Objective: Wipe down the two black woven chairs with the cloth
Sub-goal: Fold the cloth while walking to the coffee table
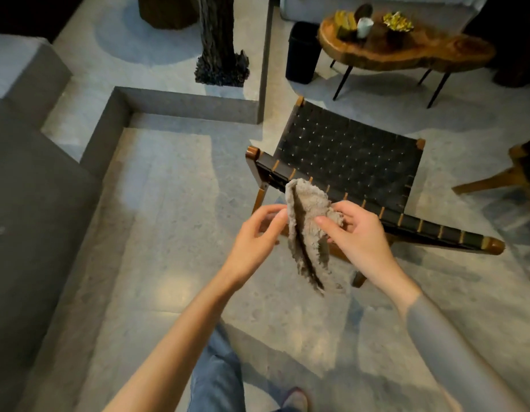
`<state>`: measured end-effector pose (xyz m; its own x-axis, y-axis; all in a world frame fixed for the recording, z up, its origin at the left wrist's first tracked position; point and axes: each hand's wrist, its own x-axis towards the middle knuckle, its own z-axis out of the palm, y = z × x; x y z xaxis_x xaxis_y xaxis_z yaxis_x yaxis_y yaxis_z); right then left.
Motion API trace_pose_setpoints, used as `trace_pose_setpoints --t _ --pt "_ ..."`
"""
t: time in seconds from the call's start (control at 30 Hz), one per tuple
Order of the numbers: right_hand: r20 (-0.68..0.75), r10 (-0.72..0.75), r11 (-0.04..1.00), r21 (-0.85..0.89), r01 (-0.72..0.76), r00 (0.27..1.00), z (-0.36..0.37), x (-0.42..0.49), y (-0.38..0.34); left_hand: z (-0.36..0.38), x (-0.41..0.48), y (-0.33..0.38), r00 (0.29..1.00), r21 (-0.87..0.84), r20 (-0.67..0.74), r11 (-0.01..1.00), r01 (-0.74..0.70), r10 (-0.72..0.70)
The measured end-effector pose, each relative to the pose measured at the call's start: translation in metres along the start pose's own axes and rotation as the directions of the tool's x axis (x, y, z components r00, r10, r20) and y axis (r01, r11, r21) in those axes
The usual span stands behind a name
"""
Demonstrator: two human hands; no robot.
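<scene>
Pinching the cloth (312,245): your left hand (256,236) and right hand (359,233).
It hangs folded in front of the black woven chair (350,156).

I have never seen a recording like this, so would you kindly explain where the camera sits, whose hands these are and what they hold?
No machine here: a person wears one camera on the head, looking forward and down, so both arms reach in from below. The left hand and the right hand each pinch a fluffy grey cloth, held in the air. Beyond it a black woven chair with a wooden frame stands on the stone floor; wooden legs at the right edge seem to belong to a second chair. Farther back are a wooden table and a black bin.
</scene>
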<state>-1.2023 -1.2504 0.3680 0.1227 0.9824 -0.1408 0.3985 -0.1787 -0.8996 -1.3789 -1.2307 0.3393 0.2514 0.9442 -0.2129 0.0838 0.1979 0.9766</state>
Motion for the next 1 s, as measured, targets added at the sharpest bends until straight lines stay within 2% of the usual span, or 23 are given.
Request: trace_pose_setpoints --t 0.07,0.23,0.3,0.5,0.63,0.87,1.0 --pt "0.007 -0.008 1.000 -0.007 0.008 1.000 0.015 0.021 -0.020 -0.022 0.015 0.012 0.997 -0.026 0.071 1.000 0.008 -0.006" --pt "0.168 0.011 0.997 -0.081 0.002 0.986 0.065 0.082 -0.066 -0.101 0.065 0.039 0.990 0.119 0.048 0.983 -0.139 0.134" --pt "0.173 0.016 1.000 -0.008 -0.014 0.985 0.088 0.107 -0.084 -0.138 0.090 0.051 0.989 0.173 0.069 0.974 -0.143 0.133" --pt "-0.011 -0.055 0.993 0.101 0.056 0.998 0.149 0.177 -0.125 -0.214 0.168 0.076 0.985 0.255 0.077 0.952 -0.169 0.154" --pt "-0.122 -0.046 0.999 0.000 0.046 0.992 0.180 0.244 -0.145 -0.244 0.230 0.092 0.983 0.272 0.042 0.945 -0.184 0.180" --pt "-0.208 0.060 0.989 0.143 -0.030 0.976 0.210 0.376 -0.157 -0.285 0.364 0.108 0.987 0.476 0.054 0.865 -0.159 0.152" --pt "-0.275 0.150 0.973 0.210 -0.093 0.950 0.204 0.464 -0.164 -0.308 0.456 0.132 0.995 0.595 0.062 0.797 -0.101 0.079"
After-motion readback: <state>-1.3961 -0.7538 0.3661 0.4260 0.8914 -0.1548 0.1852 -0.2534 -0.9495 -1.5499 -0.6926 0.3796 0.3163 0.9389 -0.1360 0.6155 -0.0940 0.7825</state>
